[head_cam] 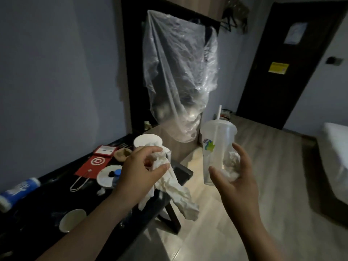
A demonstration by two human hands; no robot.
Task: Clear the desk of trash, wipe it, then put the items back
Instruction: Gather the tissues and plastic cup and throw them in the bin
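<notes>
Trash-clearing step, I judge. My left hand [140,166] pinches crumpled white paper tissue [177,188] over black desk [37,208] edge. Right hand [234,180] grips clear lidded plastic cup [220,140]. Next: both need dropping into hanging clear plastic bag [178,72].

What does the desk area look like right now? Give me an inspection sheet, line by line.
Surface: black desk, littered.
Job's things: crumpled tissue and lidded plastic cup with straw, paper wad inside; both held off the desk.
Clutter: blue bottle lying down, red bag, white lid, tipped paper cup, upright white cup.
Hands: left hand grips the crumpled tissue; right hand wraps its fingers round the plastic cup.
Cables: white cord loop by the red bag, perhaps its handle.
Surroundings: hanging clear plastic bag, dark door, bed, wood floor.
</notes>
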